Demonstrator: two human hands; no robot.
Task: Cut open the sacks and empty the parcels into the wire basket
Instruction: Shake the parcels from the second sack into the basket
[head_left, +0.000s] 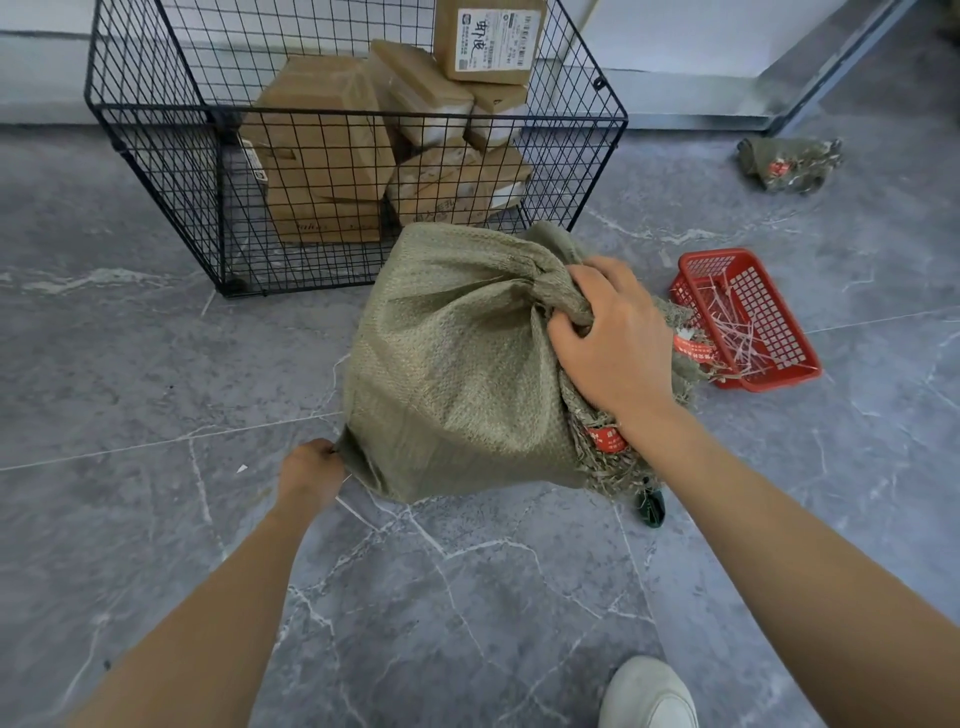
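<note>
A bulging green woven sack (457, 364) sits on the grey floor just in front of the black wire basket (171, 171). My right hand (608, 338) grips the sack's bunched upper fabric on its right side. My left hand (311, 467) pinches the sack's lower left corner. Frayed edges and red labels (605, 439) show under my right wrist. Several brown cardboard parcels (322, 150) are piled inside the basket, one with a white shipping label (491, 41) on top.
A red plastic basket (748, 317) with cut plastic strips lies to the right of the sack. A crumpled empty green sack (787, 163) lies at the far right near a metal frame (831, 62). A dark tool (652, 506) pokes out below the sack. My white shoe (649, 693) is at the bottom.
</note>
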